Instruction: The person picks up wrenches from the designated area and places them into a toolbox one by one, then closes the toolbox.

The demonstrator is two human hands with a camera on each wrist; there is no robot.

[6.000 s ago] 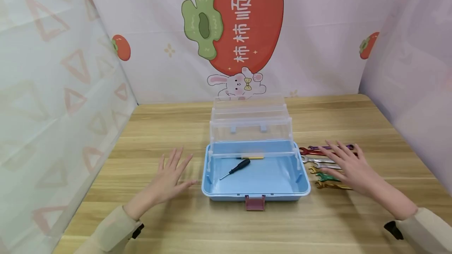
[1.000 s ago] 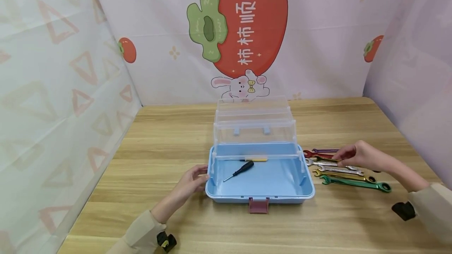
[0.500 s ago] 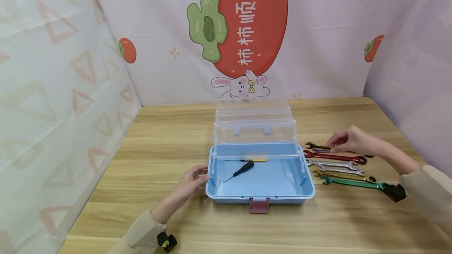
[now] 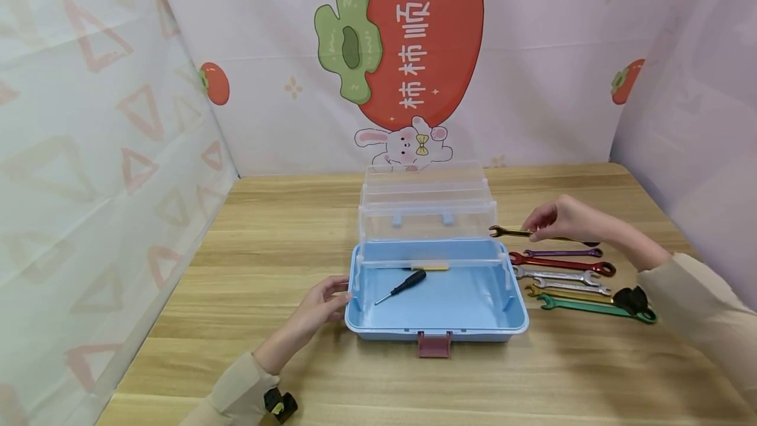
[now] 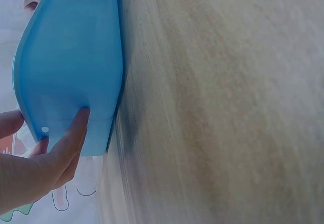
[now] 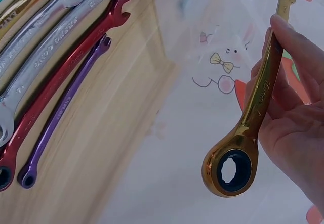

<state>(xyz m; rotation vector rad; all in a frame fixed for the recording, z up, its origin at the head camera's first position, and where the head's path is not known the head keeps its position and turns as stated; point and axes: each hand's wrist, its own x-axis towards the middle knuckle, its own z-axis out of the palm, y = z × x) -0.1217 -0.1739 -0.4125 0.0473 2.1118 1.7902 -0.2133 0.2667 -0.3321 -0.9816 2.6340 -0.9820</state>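
My right hand [image 4: 576,221] holds a gold combination wrench [image 4: 510,232] in the air just beyond the row of wrenches. In the right wrist view the wrench [image 6: 259,97] is pinched between thumb and fingers, its ratchet ring end hanging down. The open jaw end points left, toward the toolbox's raised tray. At the left end of the light-blue toolbox [image 4: 473,332], my left hand [image 4: 313,313] grips the side wall, thumb near the rim. Its fingers lie against the outer wall in the left wrist view. Inside the toolbox lie a black-handled screwdriver [image 4: 408,280] and a yellow item [image 4: 436,266], partly behind clear plastic.
Right of the box lie a purple wrench [image 4: 564,253], a red wrench [image 4: 562,263], two silver wrenches [image 4: 558,275], another gold wrench [image 4: 570,294] and a green wrench [image 4: 585,306]. Clear raised trays [image 4: 428,199] stand over the box's back. A reddish latch [image 4: 434,345] hangs in front.
My right hand went from spread above the wrenches to picking up the gold wrench, then carried it back and left. My left hand moved to the toolbox's side and has stayed there.
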